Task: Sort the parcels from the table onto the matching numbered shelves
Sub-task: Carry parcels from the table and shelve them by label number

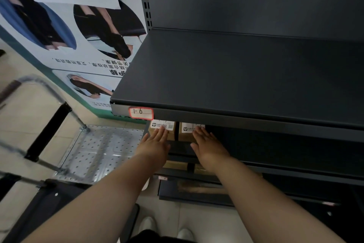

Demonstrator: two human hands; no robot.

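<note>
**Both palms flat on two parcels, shelf under the 1-6 tag**

- Your left hand (156, 144) and right hand (208, 146) both have straight, spread fingers. Neither grips anything. The fingertips of each lie against the near face of a box.
- The left parcel (171, 133) and right parcel (185, 135) sit side by side, just about touching. They are at the left end of the shelf directly below the top shelf (236, 75), close to its front edge.
- Key relation: each parcel lies straight beyond its own hand, on the far side of the fingertips. Any seating push therefore runs away from you into the shelf. Each hand is nearer its own box, so neither needs to cross over.
- Long axis: cannot tell. The upper shelf's lip hides how deep the boxes run.
- Materials: the parcels are plain brown cardboard, square-cornered, each with a white printed label high on the near face. The print is too small to read. The faces look stiff enough to take a flat push without denting.
- Shelving is dark matte sheet metal, smooth, with a folded front lip. Boxes should slide on it easily.
- The handwritten tag (140, 113) on the upper lip reads 1-6. The tag for the parcels' own shelf is not visible, so the match cannot be confirmed.
- To the left is a perforated metal platform cart (102, 150) with a tubular handle.
</note>
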